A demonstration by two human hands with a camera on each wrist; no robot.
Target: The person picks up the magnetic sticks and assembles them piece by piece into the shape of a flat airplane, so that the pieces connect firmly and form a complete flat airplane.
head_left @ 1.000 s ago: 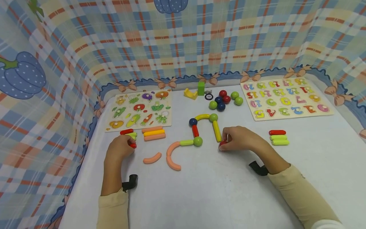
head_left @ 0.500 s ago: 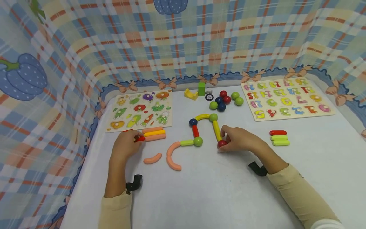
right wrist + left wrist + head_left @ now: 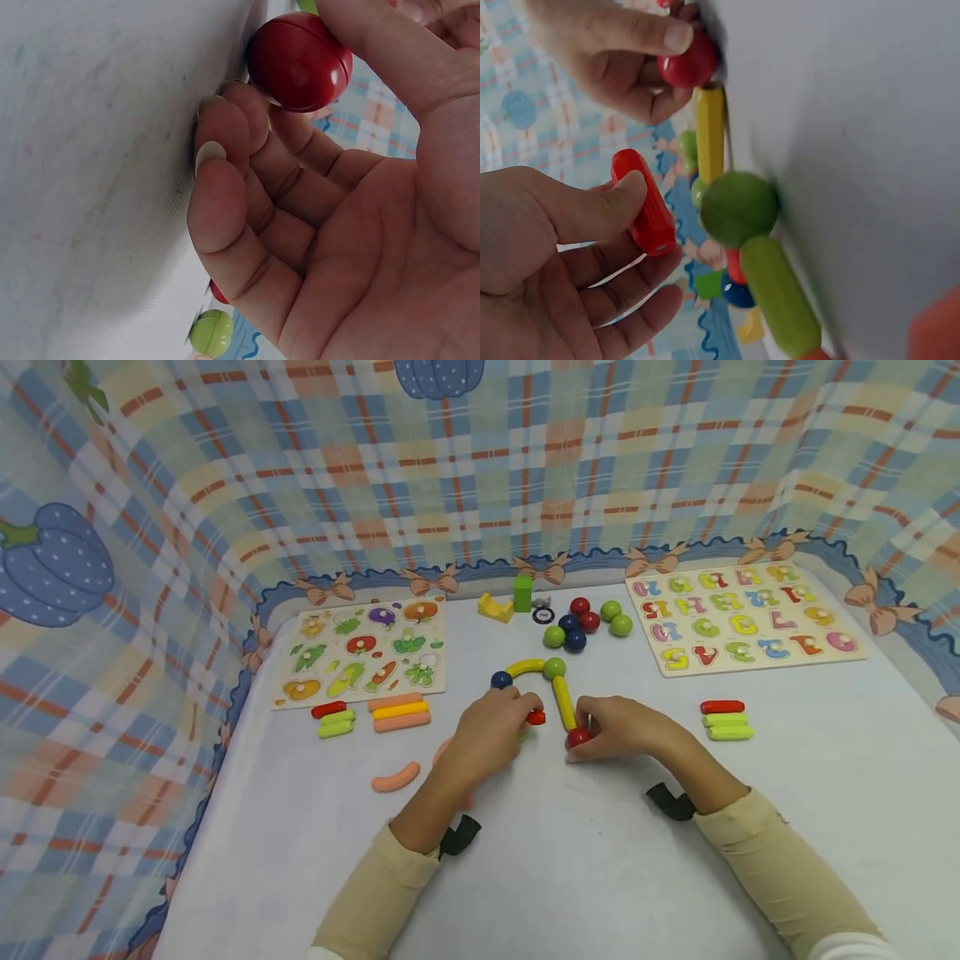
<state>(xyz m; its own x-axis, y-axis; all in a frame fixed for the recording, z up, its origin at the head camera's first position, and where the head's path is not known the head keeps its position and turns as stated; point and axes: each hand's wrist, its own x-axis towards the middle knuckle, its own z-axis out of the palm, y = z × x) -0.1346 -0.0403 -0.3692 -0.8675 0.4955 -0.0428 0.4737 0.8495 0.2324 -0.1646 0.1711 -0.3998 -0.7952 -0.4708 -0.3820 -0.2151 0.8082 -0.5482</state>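
My left hand (image 3: 487, 735) pinches a short red stick (image 3: 643, 202) between thumb and fingers, held above the row of joined toy pieces. My right hand (image 3: 626, 727) grips a red ball (image 3: 300, 64) at the near end of a straight yellow stick (image 3: 564, 703). That stick meets a green ball (image 3: 553, 668), from which a curved yellow piece (image 3: 527, 667) runs to a dark blue ball (image 3: 501, 680). In the left wrist view another green ball (image 3: 739, 208) joins a light green stick (image 3: 780, 296). The left hand and forearm hide much of this part in the head view.
Loose sticks lie left: green (image 3: 336, 727), orange-yellow (image 3: 400, 709) and a curved pink piece (image 3: 395, 777). More sticks (image 3: 726, 720) lie right. Several balls (image 3: 574, 641) sit at the back, between a vegetable puzzle board (image 3: 322, 672) and a number board (image 3: 750, 652).
My left hand has picked up the red stick from the left pile and carried it rightward to the joined pieces. The right hand has shifted the red ball slightly left, against the yellow stick's end.
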